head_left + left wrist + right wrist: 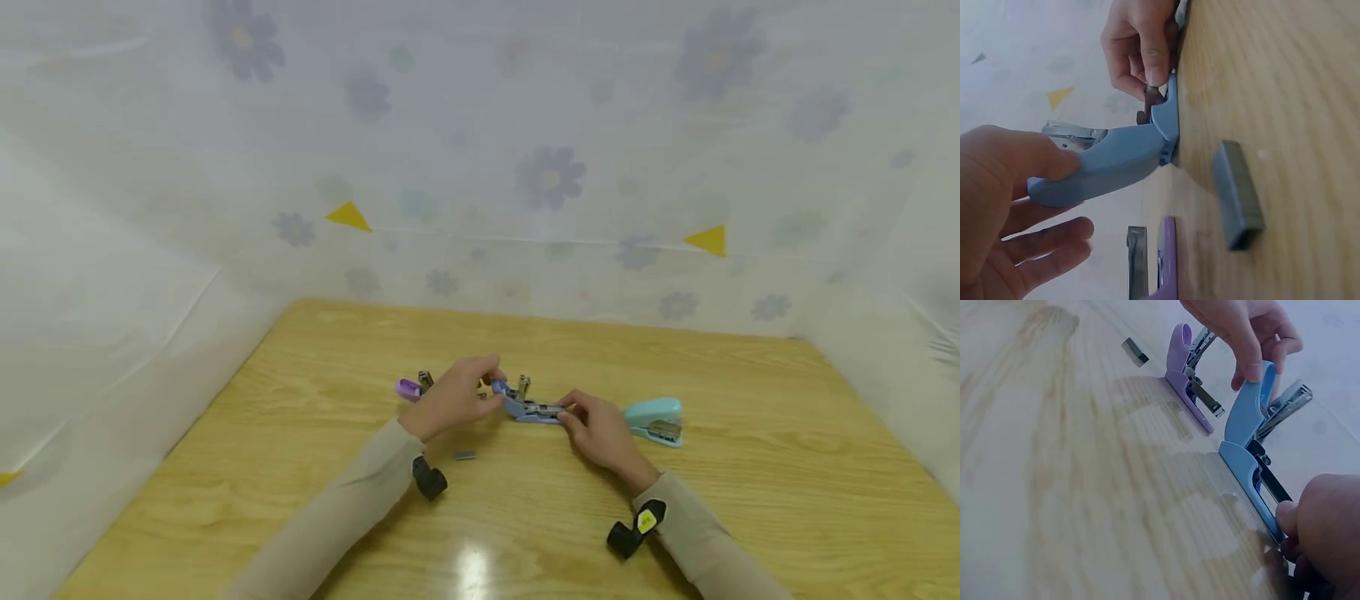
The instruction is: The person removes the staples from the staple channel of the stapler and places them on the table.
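Note:
A light blue stapler (512, 405) lies on the table, folded wide apart at its hinge. My left hand (455, 400) pinches the end of its raised top cover (1110, 164) between thumb and fingers. At the other end, my right hand (602, 431) grips the base (1244, 464), thumb against the dark metal arm (1275, 482). A shiny metal magazine (1285, 409) sticks up between cover and base. On the table near my left wrist lies a grey strip of staples (465, 456), seen large in the left wrist view.
A purple stapler (1178, 353), also opened out, lies to the left, partly hidden by my left hand in the head view. Right of my right hand stands a closed mint-green stapler (654, 410). White flowered sheeting (465, 167) borders the wooden table (750, 483).

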A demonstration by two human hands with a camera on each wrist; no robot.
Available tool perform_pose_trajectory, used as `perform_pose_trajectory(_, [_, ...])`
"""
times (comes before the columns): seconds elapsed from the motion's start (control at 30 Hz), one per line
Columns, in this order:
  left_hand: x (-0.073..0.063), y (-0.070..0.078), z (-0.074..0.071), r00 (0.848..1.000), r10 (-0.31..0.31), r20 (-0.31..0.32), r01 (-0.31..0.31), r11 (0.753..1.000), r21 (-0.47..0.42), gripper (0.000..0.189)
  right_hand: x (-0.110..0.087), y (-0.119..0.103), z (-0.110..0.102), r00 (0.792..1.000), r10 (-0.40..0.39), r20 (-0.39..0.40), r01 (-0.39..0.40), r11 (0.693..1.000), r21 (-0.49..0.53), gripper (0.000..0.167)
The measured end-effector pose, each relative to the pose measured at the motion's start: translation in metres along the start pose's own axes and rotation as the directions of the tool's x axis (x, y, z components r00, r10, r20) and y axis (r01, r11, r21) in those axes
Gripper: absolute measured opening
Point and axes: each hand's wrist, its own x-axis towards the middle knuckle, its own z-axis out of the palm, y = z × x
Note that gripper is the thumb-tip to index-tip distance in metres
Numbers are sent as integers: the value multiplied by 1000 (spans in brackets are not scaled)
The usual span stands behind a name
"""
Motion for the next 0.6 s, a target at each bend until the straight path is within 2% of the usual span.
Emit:
perform_pose_trajectory(0.23, [-10,-1,-2,999,-36,-4,36,994,101,16,4,3,-2,1000,-12,20,12,1000,-3,9])
perform_pose_trajectory(0.33, [-11,-2,-1,999,-48,-4,49,994,101,16,6,6,-3,999,-16,33,17,1000,-6,9])
perform_pose_trajectory(0.47, [-12,-4,-1,999,-46,7,45,994,99,18,8,4,-7,996,-11,88,10,1000,6,9])
perform_pose_trajectory(0.6, [-14,-4,-2,998,-63,29,60,993,97,18,11,4,-9,987,-85,134,79,996,47,11])
